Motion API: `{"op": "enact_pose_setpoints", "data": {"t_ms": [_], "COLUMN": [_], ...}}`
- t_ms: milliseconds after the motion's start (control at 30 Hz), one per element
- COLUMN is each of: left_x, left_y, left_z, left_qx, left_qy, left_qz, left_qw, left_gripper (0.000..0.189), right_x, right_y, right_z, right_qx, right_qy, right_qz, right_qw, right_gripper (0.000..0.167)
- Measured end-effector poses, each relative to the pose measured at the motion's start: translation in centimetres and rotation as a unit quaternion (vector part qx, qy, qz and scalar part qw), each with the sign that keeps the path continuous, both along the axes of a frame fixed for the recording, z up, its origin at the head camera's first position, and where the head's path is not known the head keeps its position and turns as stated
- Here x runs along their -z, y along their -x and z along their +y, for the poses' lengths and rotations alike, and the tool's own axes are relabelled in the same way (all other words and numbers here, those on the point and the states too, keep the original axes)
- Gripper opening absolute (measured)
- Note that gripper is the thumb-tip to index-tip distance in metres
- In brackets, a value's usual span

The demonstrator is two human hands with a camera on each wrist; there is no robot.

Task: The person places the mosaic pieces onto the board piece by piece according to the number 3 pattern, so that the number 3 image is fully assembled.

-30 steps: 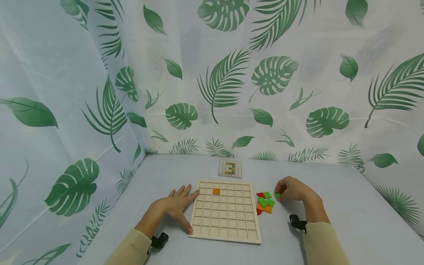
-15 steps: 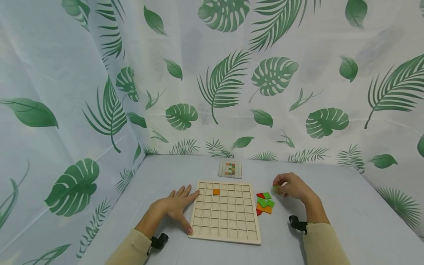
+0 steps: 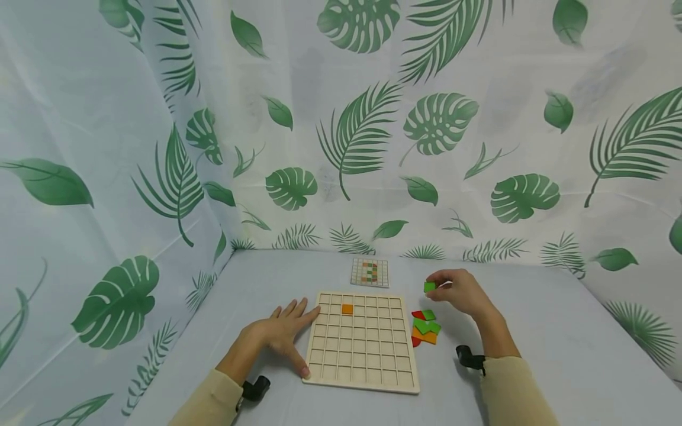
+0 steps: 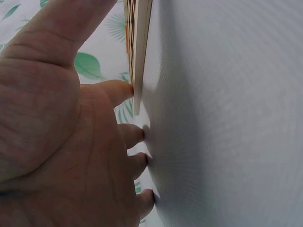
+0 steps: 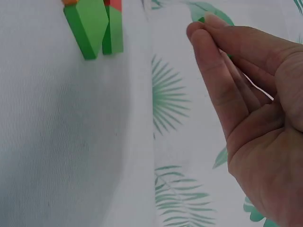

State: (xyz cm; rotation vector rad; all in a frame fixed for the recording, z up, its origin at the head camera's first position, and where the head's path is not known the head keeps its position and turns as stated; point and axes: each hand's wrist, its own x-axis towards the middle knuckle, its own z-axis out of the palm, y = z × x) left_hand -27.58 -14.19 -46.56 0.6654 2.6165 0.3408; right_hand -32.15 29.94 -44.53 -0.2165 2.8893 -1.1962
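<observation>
My right hand pinches a green square tile between thumb and fingertips, raised beyond the loose tiles. In the right wrist view the fingers hide most of that tile. With fingers spread, my left hand rests at the left side of a pale wooden grid board. Its thumb touches the near left corner and its index finger the left edge; the other fingertips meet the cloth. One orange square tile lies in a cell of the board's top row.
Right of the board lies a small pile of green tiles, orange tiles and red tiles, some overlapping. Behind the board is a small pattern card with a coloured grid. A leaf-printed curtain closes off the back and left.
My right hand has lifted the green tile and carried it left and away from me, past the pile. The left hand stays at the board.
</observation>
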Motion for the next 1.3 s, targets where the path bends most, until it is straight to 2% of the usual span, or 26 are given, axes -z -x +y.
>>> {"op": "enact_pose_setpoints", "data": {"t_ms": [233, 333, 467, 567, 767, 900, 1033, 1300], "left_x": [0.0, 0.0, 0.1, 0.1, 0.0, 0.0, 0.1, 0.3], "left_y": [0.0, 0.0, 0.0, 0.0, 0.0, -0.1, -0.1, 0.1], "left_z": [0.0, 0.0, 0.0, 0.0, 0.0, 0.0, -0.1, -0.1], "left_qx": [0.003, 0.002, 0.001, 0.002, 0.004, 0.005, 0.003, 0.006], "left_qy": [0.0, 0.001, 0.003, 0.003, 0.0, -0.003, -0.003, -0.001], "left_qz": [0.0, 0.001, 0.002, 0.003, 0.003, 0.001, -0.001, 0.001], "left_qw": [1.0, 1.0, 1.0, 1.0, 1.0, 1.0, 1.0, 1.0], "left_gripper": [0.138, 0.138, 0.138, 0.138, 0.138, 0.138, 0.138, 0.139], "right_x": [-0.2, -0.4, -0.5, -0.5, -0.6, -0.5, -0.7, -1.1], "right_y": [0.2, 0.2, 0.4, 0.6, 0.7, 0.7, 0.6, 0.5], "right_z": [-1.8, -2.7, -4.0, -4.9, -6.6, -7.5, -8.5, -10.8], "right_qx": [-0.025, -0.034, -0.027, -0.02, -0.024, -0.036, -0.051, -0.081], "right_qy": [0.007, 0.034, 0.083, 0.099, 0.082, 0.053, 0.02, 0.032], "right_qz": [0.03, 0.043, 0.05, 0.051, 0.056, 0.068, 0.096, 0.117], "right_qw": [0.9992, 0.9979, 0.995, 0.9935, 0.9947, 0.9957, 0.9939, 0.9894], "right_gripper": [0.027, 0.03, 0.033, 0.034, 0.031, 0.03, 0.029, 0.031]}}
